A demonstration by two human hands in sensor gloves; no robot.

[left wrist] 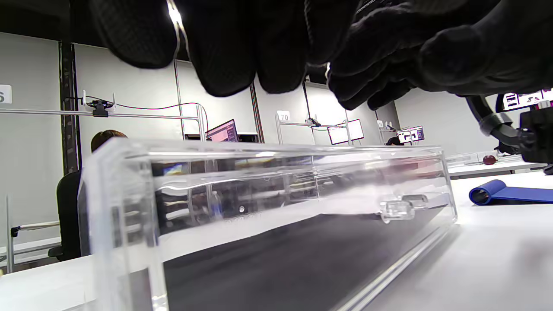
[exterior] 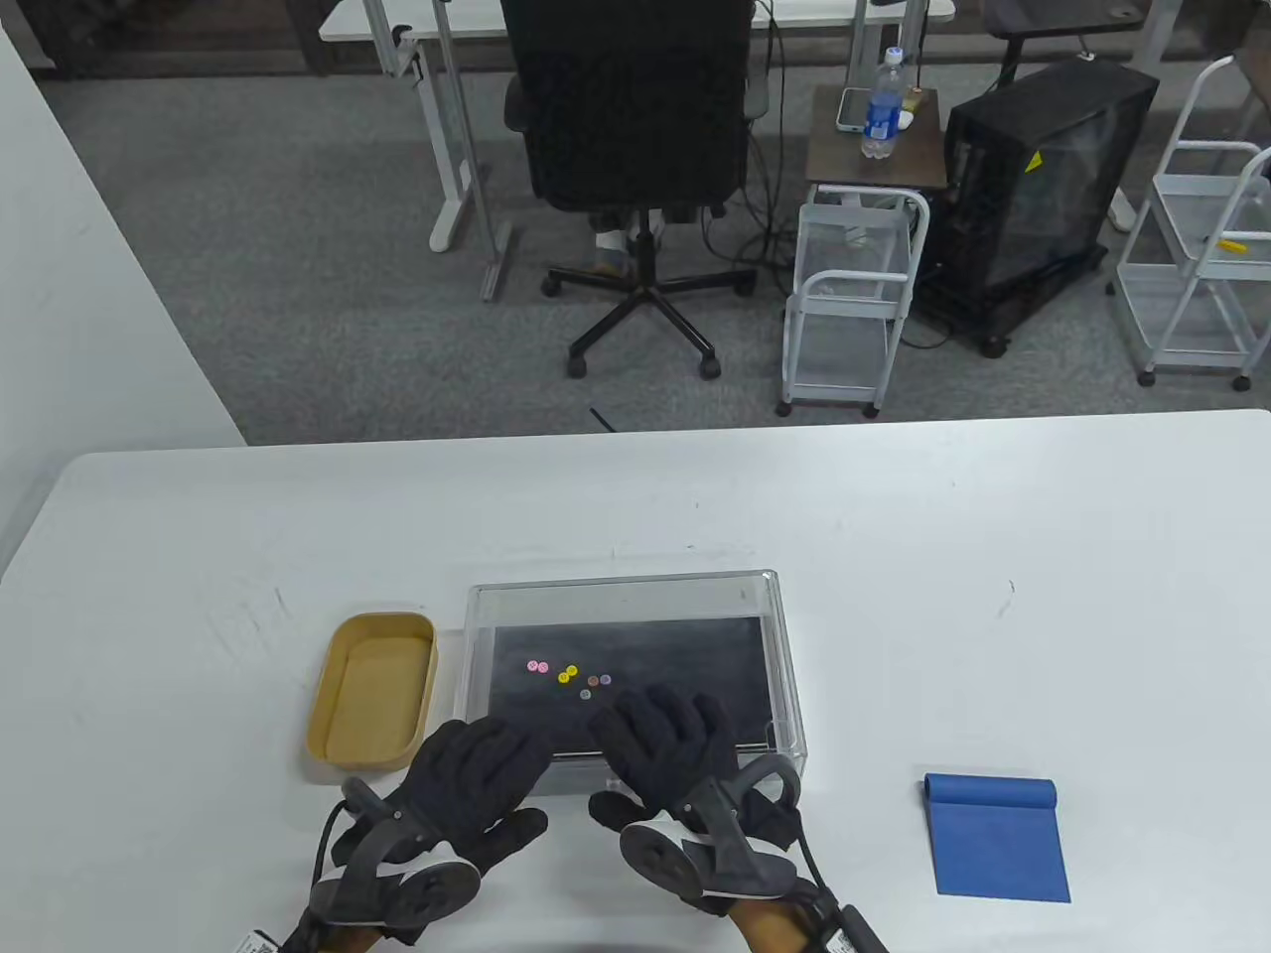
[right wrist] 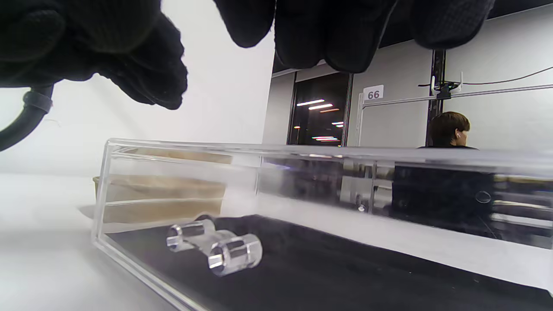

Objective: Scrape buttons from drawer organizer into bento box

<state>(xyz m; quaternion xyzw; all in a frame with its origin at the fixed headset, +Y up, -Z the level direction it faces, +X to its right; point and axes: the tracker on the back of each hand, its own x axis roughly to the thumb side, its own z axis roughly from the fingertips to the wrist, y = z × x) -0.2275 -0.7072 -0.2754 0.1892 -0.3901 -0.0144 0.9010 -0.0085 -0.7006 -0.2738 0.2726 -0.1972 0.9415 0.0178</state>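
Observation:
The clear acrylic drawer organizer [exterior: 784, 645] lies mid-table with a black liner and several small coloured buttons [exterior: 568, 677] left of its middle. The empty tan bento box [exterior: 372, 690] sits just left of it. My left hand [exterior: 496, 759] rests open at the organizer's near left corner, holding nothing. My right hand [exterior: 660, 730] is open, with its fingers reaching over the near wall above the liner, just short of the buttons. In the left wrist view my fingers [left wrist: 229, 52] hang above the organizer's rim [left wrist: 268, 151]. In the right wrist view my fingers [right wrist: 328, 34] also hang above the rim.
A blue flat sheet with a rolled far edge [exterior: 996, 837] lies on the table to the right. The organizer's clear knob [right wrist: 224, 250] sticks out of its near wall. An office chair [exterior: 635, 149] and wire carts [exterior: 854, 298] stand beyond the table's far edge.

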